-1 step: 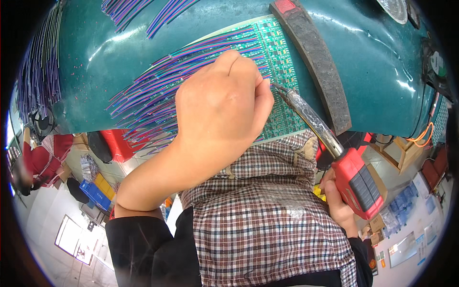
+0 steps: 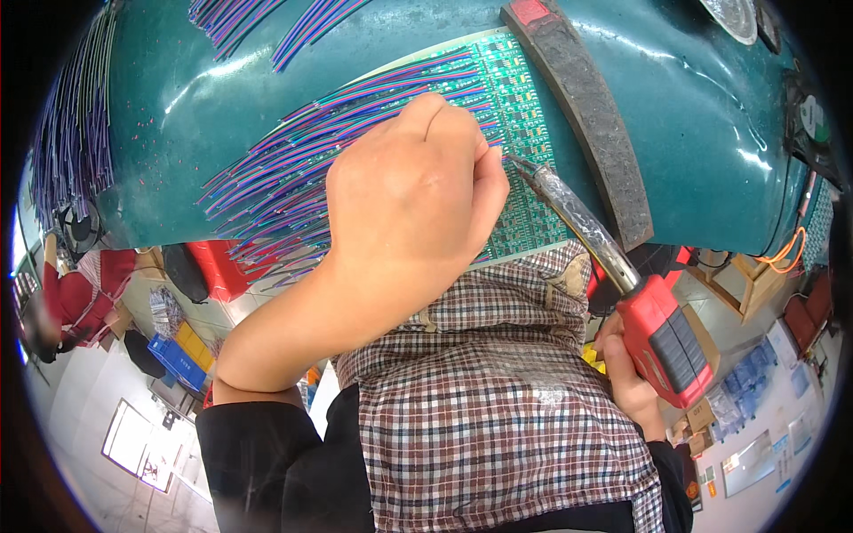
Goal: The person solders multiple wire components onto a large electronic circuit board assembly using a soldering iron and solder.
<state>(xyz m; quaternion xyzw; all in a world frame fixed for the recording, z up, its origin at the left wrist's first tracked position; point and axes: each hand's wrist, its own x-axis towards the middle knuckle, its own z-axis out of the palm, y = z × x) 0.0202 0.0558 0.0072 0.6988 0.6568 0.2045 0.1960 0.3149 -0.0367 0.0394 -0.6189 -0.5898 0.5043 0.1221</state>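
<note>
A green circuit board panel [image 2: 520,98] lies on the table, its right side covered with small components. Rows of thin multicoloured wires [image 2: 284,169] fan out from it to the left. Over the board, my left hand [image 2: 413,182] is closed, back of the hand up; its fingertips and whatever they pinch are hidden underneath. My right hand [image 2: 629,382] is wrapped round the red and black handle of a soldering iron [image 2: 662,338]. The iron's tip points up and left, close to my left thumb and the board's components.
A dark curved bar [image 2: 582,115] lies along the board's right edge on the green table covering [image 2: 693,133]. More wire bundles [image 2: 75,133] hang at the far left, and others [image 2: 311,27] lie at the back. A round metal dish [image 2: 733,18] sits at the far right.
</note>
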